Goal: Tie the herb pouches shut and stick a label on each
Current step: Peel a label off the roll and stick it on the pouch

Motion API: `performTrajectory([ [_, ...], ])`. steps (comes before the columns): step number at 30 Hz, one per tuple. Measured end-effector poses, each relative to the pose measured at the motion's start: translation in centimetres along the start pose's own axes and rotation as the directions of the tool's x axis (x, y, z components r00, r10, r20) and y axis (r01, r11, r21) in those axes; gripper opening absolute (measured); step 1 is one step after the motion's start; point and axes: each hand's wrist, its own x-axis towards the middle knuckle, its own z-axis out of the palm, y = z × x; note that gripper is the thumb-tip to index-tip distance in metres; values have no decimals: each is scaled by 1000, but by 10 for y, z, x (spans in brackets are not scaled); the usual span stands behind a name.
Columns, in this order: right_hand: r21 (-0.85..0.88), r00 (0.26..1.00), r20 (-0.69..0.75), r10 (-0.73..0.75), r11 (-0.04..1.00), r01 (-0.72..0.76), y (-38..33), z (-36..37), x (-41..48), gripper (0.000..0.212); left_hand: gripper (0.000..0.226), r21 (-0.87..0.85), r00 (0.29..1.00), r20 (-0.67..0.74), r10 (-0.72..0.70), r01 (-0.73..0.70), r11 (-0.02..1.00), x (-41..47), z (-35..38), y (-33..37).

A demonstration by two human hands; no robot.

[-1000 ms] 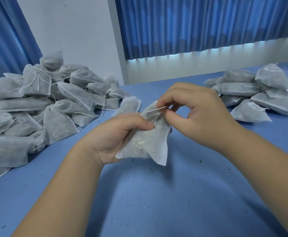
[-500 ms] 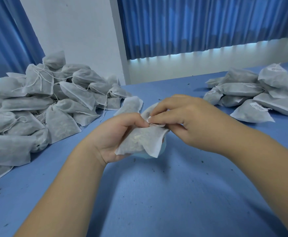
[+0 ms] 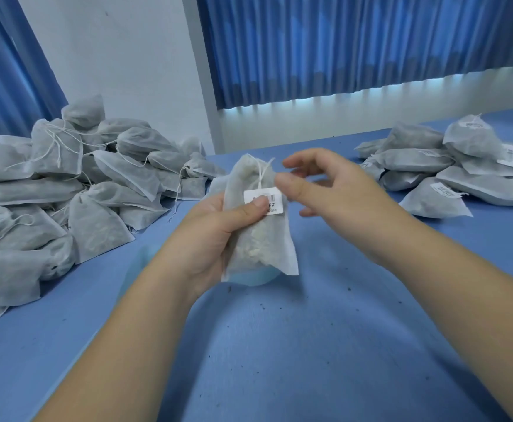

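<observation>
Fingers of your left hand (image 3: 215, 239) grip the pouch (image 3: 261, 242), thumb pressing its label (image 3: 275, 198) (neck cinched by string (image 3: 261, 175)); your right hand (image 3: 328, 190) hovers beside, fingers loose.

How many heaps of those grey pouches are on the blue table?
2. A big heap at the left and a smaller labelled heap at the right. The left hand holds one more pouch between them. Others may lie off-frame.

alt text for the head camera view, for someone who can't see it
A left hand holds a tied herb pouch upright over a blue table, thumb pressing a white barcode label onto it; the right hand hovers open beside it. Unlabelled pouches are heaped at left, labelled pouches at right.
</observation>
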Motion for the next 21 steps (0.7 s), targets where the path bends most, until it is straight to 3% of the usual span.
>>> performTrajectory([
  [3, 37, 984, 124, 131, 990, -136, 9, 5, 1, 38, 30, 104, 997, -37, 67, -63, 993, 0, 6, -4],
  [8, 201, 973, 183, 139, 964, -175, 16, 4, 3, 50, 24, 161, 977, -184, 107, -77, 984, 1, 11, -10],
  [14, 383, 955, 244, 167, 889, -253, 19, 5, 3, 41, 29, 153, 938, -307, 162, -119, 981, 4, 21, -13],
  [21, 486, 970, 160, 185, 840, -240, 19, 5, 2, 31, 23, 103, 972, -174, 160, -144, 984, 3, 22, -20],
])
